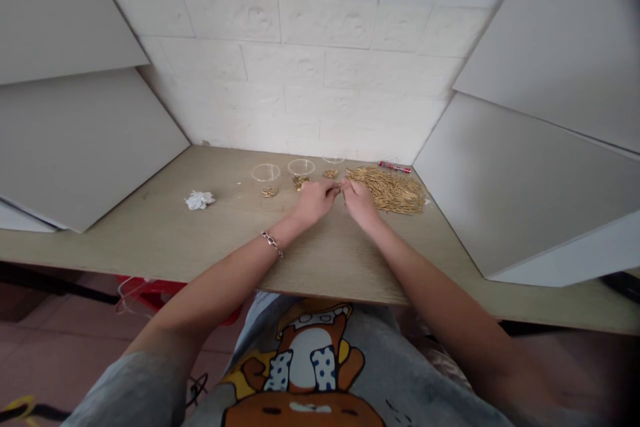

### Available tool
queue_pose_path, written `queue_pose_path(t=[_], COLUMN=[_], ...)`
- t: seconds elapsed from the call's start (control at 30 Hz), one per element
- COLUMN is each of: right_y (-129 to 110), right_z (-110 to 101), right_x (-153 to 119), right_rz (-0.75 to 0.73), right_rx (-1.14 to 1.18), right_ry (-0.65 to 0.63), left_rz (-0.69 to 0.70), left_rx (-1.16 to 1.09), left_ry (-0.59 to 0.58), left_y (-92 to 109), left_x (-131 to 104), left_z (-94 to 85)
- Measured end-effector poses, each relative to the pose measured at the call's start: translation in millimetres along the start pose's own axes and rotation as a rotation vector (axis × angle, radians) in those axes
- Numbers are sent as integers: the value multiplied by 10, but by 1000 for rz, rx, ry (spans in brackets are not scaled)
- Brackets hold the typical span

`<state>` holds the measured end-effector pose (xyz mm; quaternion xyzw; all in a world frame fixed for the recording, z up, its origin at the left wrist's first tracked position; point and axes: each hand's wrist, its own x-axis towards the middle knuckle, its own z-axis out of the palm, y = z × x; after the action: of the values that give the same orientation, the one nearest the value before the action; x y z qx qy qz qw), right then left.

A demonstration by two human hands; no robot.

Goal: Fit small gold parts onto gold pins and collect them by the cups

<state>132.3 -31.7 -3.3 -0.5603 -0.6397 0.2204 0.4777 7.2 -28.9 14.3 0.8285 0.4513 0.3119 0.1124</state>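
My left hand [316, 203] and my right hand [359, 203] meet above the middle of the table, fingertips pinched close together. Whatever lies between the fingers is too small to make out. Right beside my right hand spreads a pile of thin gold-coloured sticks [395, 192]. Behind and left of my left hand stands a clear plastic cup [301, 168] with small gold-brown pieces in it. Farther left is a second clear cup [265, 177] with fewer gold pieces. A third cup [333, 160], also with small gold pieces at its bottom, sits behind my hands.
Crumpled white tissue [200, 199] lies on the left of the wooden table [225, 250]. A red patterned tube [395, 167] rests behind the pile. Grey-white panels [90, 147] flank both sides, and a white brick-patterned wall [300, 67] closes the back. Something red [155, 291] shows below the table's edge.
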Motion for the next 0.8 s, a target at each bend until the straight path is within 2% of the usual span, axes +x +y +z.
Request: queue_pose_path(t=[0.43,0.8], right_y=[28,0], right_z=[-19,-80], right_x=[20,42], right_rz=[-70,11], right_rx=[-68,-55], right_ry=[-23,-156], left_rz=[66,125], left_rx=[47,80], left_ry=[19,24], left_y=[-19,-50], left_x=[-6,-5], left_z=[-15,-9])
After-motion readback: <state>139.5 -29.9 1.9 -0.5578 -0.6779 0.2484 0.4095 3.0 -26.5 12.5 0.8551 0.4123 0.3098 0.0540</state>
